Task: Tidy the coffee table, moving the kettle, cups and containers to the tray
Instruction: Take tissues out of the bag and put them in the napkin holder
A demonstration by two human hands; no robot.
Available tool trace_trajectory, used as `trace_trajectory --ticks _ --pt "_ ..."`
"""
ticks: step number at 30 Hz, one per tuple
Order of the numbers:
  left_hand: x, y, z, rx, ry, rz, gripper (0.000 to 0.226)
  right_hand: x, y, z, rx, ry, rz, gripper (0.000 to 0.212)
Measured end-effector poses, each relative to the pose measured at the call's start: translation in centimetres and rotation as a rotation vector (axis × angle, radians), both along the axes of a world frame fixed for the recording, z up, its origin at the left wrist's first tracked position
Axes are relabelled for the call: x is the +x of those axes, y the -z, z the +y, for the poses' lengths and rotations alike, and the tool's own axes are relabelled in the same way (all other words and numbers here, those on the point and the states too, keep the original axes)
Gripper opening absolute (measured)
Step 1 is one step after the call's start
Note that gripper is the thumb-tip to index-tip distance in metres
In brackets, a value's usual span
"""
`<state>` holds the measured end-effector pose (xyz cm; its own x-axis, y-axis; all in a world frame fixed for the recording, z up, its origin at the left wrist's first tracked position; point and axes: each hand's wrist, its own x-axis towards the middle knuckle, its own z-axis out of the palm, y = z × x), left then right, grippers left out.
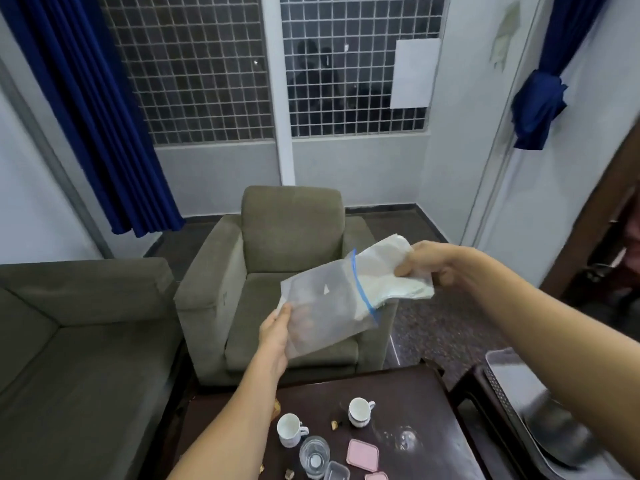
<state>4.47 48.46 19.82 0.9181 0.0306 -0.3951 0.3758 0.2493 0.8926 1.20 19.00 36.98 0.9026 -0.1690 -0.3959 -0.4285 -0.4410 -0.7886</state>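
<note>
My left hand (277,332) grips the bottom corner of a clear zip bag (325,306) with a blue seal, held up over the armchair. My right hand (429,263) grips a crumpled white cloth (384,275) that sticks out of the bag's mouth. Below, on the dark coffee table (415,393), stand two white cups (290,429) (360,412), a clear glass (314,455), a clear container (336,474) and pink lids (362,454). The metal tray (519,386) sits on a stand at the right. No kettle is in view.
An olive armchair (277,271) stands behind the table and a matching sofa (69,341) at the left. Small brown scraps (334,425) lie on the table. Blue curtains hang at both sides and a wooden door edge is at the far right.
</note>
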Motion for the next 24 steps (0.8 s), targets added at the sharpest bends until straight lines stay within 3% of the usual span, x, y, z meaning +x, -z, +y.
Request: trace_trajectory --ticks 7,10,13,19,24 --pt "-0.8 5.3 -5.6 0.011 0.058 0.083 0.017 -4.4 0.6 -10.1 0.309 0.228 0.037 0.029" --pt "-1.7 7.9 -9.6 0.024 0.135 0.123 0.016 -5.8 3.3 -12.2 0.462 0.311 0.031 0.021" --pt "-2.6 10.7 -13.7 0.045 0.237 0.167 0.018 -6.4 7.9 -13.2 0.551 0.407 0.056 0.016" --pt "-2.7 17.2 -21.3 0.122 0.399 0.212 0.024 -6.7 19.3 -15.2 0.746 0.526 0.079 0.029" --pt "-1.9 24.9 -24.6 0.185 0.495 0.329 0.015 -7.5 29.0 -17.2 0.752 0.598 0.124 0.028"
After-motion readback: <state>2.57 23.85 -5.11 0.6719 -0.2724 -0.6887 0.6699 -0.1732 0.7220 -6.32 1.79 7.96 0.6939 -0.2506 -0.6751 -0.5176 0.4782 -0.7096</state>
